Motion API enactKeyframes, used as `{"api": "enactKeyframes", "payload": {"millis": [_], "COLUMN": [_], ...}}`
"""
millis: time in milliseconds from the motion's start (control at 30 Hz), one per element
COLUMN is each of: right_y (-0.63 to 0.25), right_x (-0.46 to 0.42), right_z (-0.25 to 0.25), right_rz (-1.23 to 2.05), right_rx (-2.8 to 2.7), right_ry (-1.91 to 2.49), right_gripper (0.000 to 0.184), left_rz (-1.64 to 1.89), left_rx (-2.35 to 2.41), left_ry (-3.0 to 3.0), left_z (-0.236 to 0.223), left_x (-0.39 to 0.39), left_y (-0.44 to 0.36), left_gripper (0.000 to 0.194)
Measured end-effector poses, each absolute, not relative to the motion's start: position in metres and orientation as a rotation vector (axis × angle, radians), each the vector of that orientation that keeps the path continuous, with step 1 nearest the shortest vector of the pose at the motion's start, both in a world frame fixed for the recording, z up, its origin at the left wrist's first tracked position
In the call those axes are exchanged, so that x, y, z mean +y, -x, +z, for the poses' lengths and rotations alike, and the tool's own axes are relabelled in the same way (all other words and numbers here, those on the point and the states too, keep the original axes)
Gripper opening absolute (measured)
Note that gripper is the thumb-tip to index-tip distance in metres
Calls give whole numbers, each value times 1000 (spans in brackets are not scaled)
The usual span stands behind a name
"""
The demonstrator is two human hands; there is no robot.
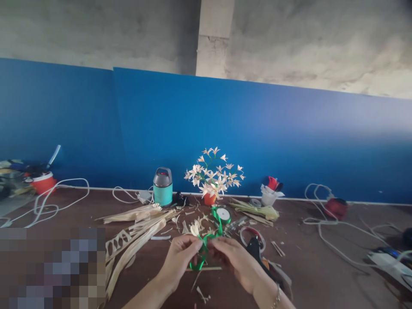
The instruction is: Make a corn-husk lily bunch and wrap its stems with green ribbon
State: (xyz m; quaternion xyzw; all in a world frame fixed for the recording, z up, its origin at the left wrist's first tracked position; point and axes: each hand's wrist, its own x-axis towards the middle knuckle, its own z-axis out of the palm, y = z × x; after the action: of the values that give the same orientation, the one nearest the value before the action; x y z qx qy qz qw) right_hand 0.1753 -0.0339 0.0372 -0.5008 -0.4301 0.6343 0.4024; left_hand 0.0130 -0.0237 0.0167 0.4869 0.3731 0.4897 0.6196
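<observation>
My left hand (180, 255) and my right hand (234, 257) meet low in the middle of the view, both pinching a green ribbon (202, 253) between the fingertips. The ribbon runs back to a green-and-white spool (222, 214) lying on the brown table (322, 274). A small pale dried-leaf flower (196, 227) sits just above my fingers. A thin stick (206, 268) lies under my hands.
Scissors (254, 244) lie right of my hands. Dried leaf strips (138, 227) lie at left. At the back stand a teal container (162, 186), a pot of pale paper flowers (214, 176), a white cup (268, 195); white cables (325, 231) trail right.
</observation>
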Motion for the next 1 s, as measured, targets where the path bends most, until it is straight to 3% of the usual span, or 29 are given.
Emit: {"api": "enactKeyframes", "payload": {"millis": [67, 333, 600, 1000], "right_y": [-175, -167, -177, -185], "right_x": [-27, -19, -19, -20], "right_z": [41, 39, 42, 28], "right_rz": [1537, 1838, 1857, 2053], "right_rx": [-1096, -1098, -1222, -1288], "right_ry": [1286, 993, 1113, 896], "right_gripper": [18, 17, 15, 16], "left_rz": [1088, 970, 841, 721], "left_rx": [834, 752, 788, 699], "left_ry": [-1104, -1122, -1274, -1222], "left_z": [16, 18, 23, 21], "left_x": [-24, -26, -29, -34], "left_y": [-13, -14, -14, -14], "left_gripper": [30, 31, 24, 17]}}
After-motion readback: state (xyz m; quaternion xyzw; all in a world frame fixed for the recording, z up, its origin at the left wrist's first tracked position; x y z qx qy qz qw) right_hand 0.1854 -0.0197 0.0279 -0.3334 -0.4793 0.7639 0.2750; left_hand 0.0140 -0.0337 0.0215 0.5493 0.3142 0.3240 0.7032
